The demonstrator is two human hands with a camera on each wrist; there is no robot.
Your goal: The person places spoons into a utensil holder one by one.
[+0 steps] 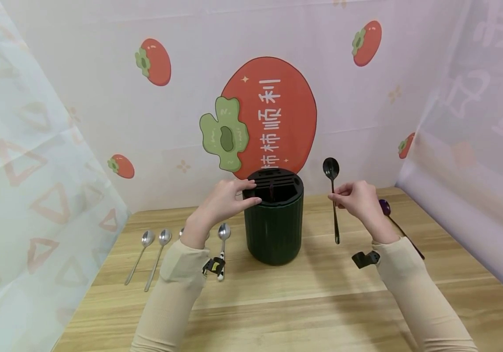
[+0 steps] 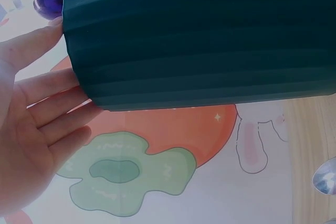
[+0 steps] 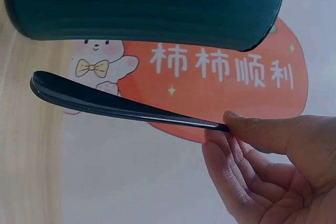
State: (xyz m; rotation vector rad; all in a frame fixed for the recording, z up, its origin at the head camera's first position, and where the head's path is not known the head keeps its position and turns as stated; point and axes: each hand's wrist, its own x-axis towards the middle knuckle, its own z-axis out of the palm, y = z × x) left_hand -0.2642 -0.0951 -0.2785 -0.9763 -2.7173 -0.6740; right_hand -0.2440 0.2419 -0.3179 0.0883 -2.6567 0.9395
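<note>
A dark green ribbed utensil holder (image 1: 274, 230) with a black slotted top stands mid-table. My left hand (image 1: 229, 198) is at the left of its rim, thumb and fingers extended; in the left wrist view the fingertips (image 2: 79, 80) touch the holder's edge. Right of the holder, my right hand (image 1: 357, 198) pinches the handle of a black spoon (image 1: 331, 168) between thumb and fingers. The spoon is held nearly upright, bowl up, its handle end (image 3: 79, 95) hanging down. A purple spoon bowl (image 2: 50, 4) shows past the rim; which spoon it belongs to I cannot tell.
Several silver spoons lie at the left, including one plain spoon (image 1: 163, 238) and one with a black-and-white handle (image 1: 224, 232); my left arm partly hides others. A purple-bowled spoon (image 1: 384, 207) lies beyond my right wrist. A printed cloth (image 1: 181, 117) hangs behind the wooden table (image 1: 277, 313).
</note>
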